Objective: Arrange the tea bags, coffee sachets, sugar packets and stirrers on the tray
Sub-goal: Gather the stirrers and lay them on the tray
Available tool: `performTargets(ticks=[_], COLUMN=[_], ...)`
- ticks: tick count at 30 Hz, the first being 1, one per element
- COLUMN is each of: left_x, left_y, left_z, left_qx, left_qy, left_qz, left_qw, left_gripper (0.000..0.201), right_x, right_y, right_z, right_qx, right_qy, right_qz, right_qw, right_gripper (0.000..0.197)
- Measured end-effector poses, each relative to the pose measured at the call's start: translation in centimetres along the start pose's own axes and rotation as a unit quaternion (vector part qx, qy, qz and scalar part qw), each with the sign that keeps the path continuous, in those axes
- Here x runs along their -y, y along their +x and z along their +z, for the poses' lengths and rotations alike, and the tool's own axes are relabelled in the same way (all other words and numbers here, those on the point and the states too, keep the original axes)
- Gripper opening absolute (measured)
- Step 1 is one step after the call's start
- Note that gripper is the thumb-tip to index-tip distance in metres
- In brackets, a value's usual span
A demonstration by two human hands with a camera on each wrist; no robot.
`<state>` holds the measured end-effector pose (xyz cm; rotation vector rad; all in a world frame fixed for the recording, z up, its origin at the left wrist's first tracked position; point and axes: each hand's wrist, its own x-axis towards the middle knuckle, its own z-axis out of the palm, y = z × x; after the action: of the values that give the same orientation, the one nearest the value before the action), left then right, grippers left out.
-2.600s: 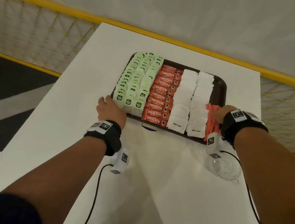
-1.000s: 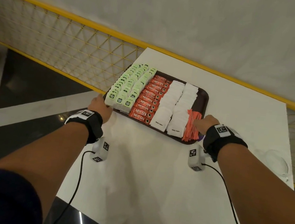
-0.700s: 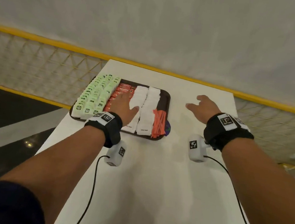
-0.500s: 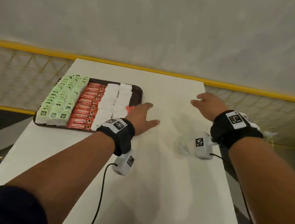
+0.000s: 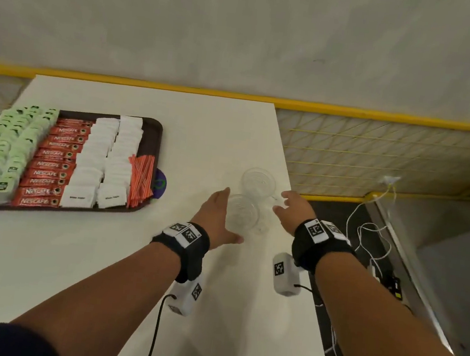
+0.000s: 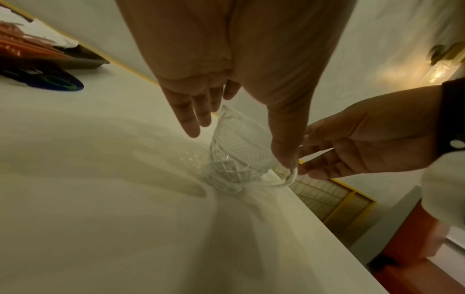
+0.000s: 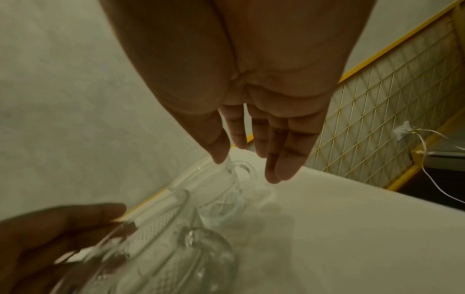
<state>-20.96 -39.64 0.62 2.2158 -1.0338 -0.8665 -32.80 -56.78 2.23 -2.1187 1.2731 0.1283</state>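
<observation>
The dark tray (image 5: 157, 128) lies at the table's left, filled with rows of green tea bags (image 5: 6, 146), red coffee sachets (image 5: 53, 169), white sugar packets (image 5: 107, 157) and orange stirrers (image 5: 140, 178). Neither hand is at the tray. My left hand (image 5: 223, 216) spans a clear glass cup (image 5: 241, 216) near the right edge, straight fingers on one side and thumb on the other (image 6: 239, 139). My right hand (image 5: 289, 207) hovers with straight fingers over a second glass cup (image 5: 258, 182), thumb tip touching its handle (image 7: 241, 173).
A purple disc (image 5: 159, 182) sticks out from under the tray's right rim. The white table (image 5: 101, 265) ends just right of the cups. A yellow mesh railing (image 5: 377, 153) runs behind and beside it, with white cables (image 5: 368, 231) on the floor.
Both hands let go of the tray's front rim and moved right across the table to the two glass cups. The view turned right, so the tray now sits at the left.
</observation>
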Motion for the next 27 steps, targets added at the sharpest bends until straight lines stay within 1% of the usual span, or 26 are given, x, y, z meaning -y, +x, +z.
performTargets(ticks=[3,7,9,12,14,16,22,24,27], left_x=[-0.1,0.1,0.6,1.7,2.8,4.0,7.9,9.0,10.2], left_y=[0.9,1.7,2.0,2.2,2.2,2.1,1.7,1.7,1.6], left_z=[0.4,0.5,0.3,-0.6,-1.7,-3.0,-7.3,-8.5,-9.6], left_qx=[-0.013,-0.019,-0.026,-0.044,-0.061,-0.078,-0.105,-0.113,-0.122], left_qy=[-0.011,-0.035,-0.042,-0.056,-0.06,-0.059,-0.038,-0.029,-0.017], left_qz=[0.002,0.007,0.0,-0.012,-0.02,-0.029,-0.056,-0.056,-0.056], left_qw=[1.0,0.999,0.999,0.997,0.996,0.995,0.992,0.992,0.991], left_gripper=[0.118,0.104,0.105,0.105,0.104,0.103,0.105,0.105,0.105], right_x=[0.0,0.4,0.9,2.0,3.1,4.4,9.4,11.3,13.6], right_y=[1.2,2.8,3.6,4.5,5.0,5.6,7.1,7.5,8.3], right_z=[0.7,0.5,0.5,0.8,1.2,1.9,4.6,5.4,6.5], right_qx=[-0.006,-0.005,-0.003,0.023,0.028,0.029,0.048,0.049,0.058], right_qy=[-0.013,-0.045,-0.047,-0.064,-0.07,-0.051,-0.048,-0.068,-0.066], right_qz=[-0.013,-0.029,-0.031,-0.046,-0.06,-0.073,-0.113,-0.128,-0.135], right_qw=[1.0,0.999,0.998,0.997,0.995,0.996,0.991,0.988,0.987], right_gripper=[0.05,0.034,0.03,0.025,0.018,0.014,0.014,0.014,0.013])
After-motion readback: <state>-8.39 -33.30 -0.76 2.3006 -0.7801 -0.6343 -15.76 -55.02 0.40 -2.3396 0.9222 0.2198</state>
